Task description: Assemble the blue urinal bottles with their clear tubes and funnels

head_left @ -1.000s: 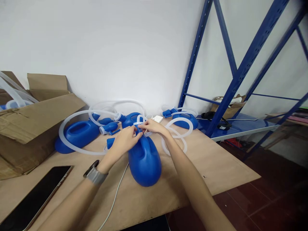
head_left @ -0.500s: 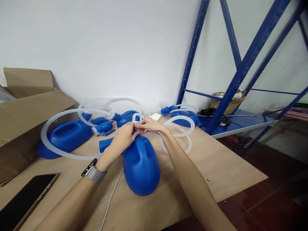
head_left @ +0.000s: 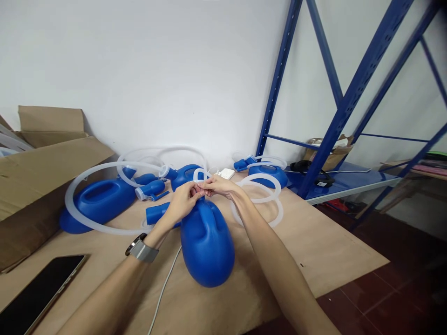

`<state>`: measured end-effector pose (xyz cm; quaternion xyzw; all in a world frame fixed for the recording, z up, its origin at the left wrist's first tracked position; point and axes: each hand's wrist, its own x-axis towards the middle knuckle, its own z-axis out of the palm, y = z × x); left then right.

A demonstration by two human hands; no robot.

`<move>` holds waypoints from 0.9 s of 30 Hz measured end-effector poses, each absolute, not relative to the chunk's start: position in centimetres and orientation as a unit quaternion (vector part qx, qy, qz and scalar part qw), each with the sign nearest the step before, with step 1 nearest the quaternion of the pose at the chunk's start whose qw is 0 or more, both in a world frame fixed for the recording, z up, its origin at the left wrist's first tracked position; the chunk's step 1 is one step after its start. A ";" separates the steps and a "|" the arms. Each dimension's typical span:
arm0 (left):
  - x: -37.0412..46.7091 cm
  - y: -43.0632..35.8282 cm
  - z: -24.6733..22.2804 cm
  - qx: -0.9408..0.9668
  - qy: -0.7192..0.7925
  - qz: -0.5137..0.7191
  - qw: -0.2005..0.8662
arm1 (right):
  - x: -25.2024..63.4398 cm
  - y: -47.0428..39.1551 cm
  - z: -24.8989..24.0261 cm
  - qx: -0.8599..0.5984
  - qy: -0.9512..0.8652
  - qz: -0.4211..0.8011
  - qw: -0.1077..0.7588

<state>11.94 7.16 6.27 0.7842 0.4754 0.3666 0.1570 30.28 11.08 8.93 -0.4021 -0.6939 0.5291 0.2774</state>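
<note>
A blue plastic urinal bottle (head_left: 207, 246) with a moulded handle lies on the table in front of me, its round base toward me. At its far, mouth end my left hand (head_left: 185, 200) and my right hand (head_left: 218, 186) meet, thumbs and fingertips pinched together. A milky plastic tube (head_left: 199, 173) curves up just behind the fingertips, and they close about its end at the mouth. The fingers hide the exact joint. A short blue cylindrical piece (head_left: 156, 214) lies beside my left wrist. Loops of tube (head_left: 277, 184) rest to the right of my right hand.
Other blue bottles (head_left: 104, 200) with tubes and funnel-like blue pieces (head_left: 152, 188) lie along the wall. A cardboard box (head_left: 52, 163) and a phone (head_left: 38, 295) are at left. A white cable (head_left: 163, 288) crosses the table. A blue metal rack (head_left: 349, 107) stands at right.
The view has shifted slightly. Both hands stay pinched together at the bottle's mouth, with only small changes in the fingers; the bottle remains lying in place.
</note>
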 end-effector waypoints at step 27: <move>11.5 8.3 6.4 0.775 0.548 0.314 0.017 | 28.3 8.7 6.1 -0.481 -0.631 0.466 0.393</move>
